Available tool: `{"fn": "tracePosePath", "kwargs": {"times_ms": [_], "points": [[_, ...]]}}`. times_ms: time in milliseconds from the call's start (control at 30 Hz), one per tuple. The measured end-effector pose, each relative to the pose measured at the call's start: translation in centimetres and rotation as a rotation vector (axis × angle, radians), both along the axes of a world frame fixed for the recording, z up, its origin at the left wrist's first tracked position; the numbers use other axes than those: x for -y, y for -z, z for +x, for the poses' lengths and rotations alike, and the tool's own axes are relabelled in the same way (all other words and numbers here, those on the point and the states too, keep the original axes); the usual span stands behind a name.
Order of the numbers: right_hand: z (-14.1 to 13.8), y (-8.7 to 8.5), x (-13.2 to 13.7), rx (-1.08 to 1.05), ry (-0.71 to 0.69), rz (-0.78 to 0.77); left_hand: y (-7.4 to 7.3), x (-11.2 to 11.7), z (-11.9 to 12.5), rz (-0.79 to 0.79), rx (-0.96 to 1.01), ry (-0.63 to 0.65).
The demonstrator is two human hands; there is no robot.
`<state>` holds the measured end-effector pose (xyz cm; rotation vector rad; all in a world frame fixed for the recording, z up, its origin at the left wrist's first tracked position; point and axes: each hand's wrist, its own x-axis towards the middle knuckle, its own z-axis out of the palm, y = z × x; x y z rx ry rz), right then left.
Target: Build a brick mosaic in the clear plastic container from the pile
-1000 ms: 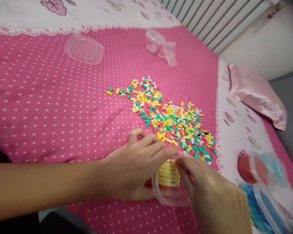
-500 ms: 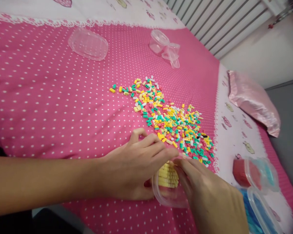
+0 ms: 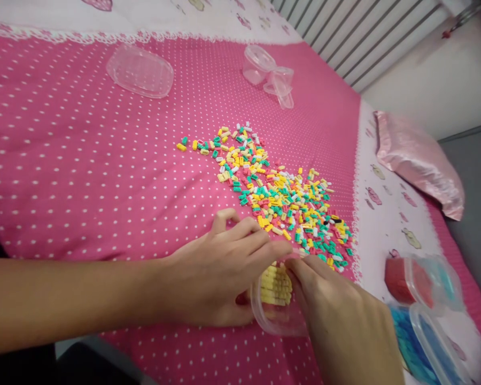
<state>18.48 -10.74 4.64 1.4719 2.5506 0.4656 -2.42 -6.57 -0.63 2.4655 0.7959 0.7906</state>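
A clear plastic container (image 3: pixel 260 315) stands low in the middle of the view, with rows of pale yellow toy building bricks (image 3: pixel 276 287) packed inside. My left hand (image 3: pixel 224 278) curls around its left side, thumb below and fingers reaching over the far rim. From the right, my right hand (image 3: pixel 340 313) reaches over the container, its thumb and fingers pinched at the upper end of the yellow rows. What lies between those fingertips is hidden. Just beyond both hands spreads a loose pile of small bricks (image 3: pixel 280 198) in yellow, green, white and pink.
A clear lid (image 3: pixel 140 72) lies far left on the pink dotted bedspread (image 3: pixel 84 176). Small clear tubs (image 3: pixel 260 67) sit at the back. At right are a container of red bricks (image 3: pixel 404 280), one of blue bricks (image 3: pixel 411 342) and a pink satin pillow (image 3: pixel 419 160).
The view has shifted slightly. Both hands keep nearly the same place at the container, and the brick pile looks unchanged.
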Motion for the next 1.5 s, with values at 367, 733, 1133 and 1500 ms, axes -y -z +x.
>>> {"fn": "tracePosePath", "kwargs": {"times_ms": [367, 733, 1133, 1500], "points": [[-1.1, -0.4, -0.2, -0.091, 0.073, -0.002, 0.2, 0.0, 0.0, 0.011, 0.032, 0.000], [-0.4, -0.3, -0.2, -0.091, 0.097, -0.073, 0.0, 0.0, 0.0, -0.005, 0.014, 0.003], [-0.4, -0.3, -0.2, -0.152, 0.117, -0.093, -0.1, -0.1, 0.0, -0.028, 0.026, 0.008], [-0.9, -0.8, 0.3, -0.222, 0.181, -0.049, 0.2, -0.1, 0.0, 0.018, 0.048, -0.011]]}}
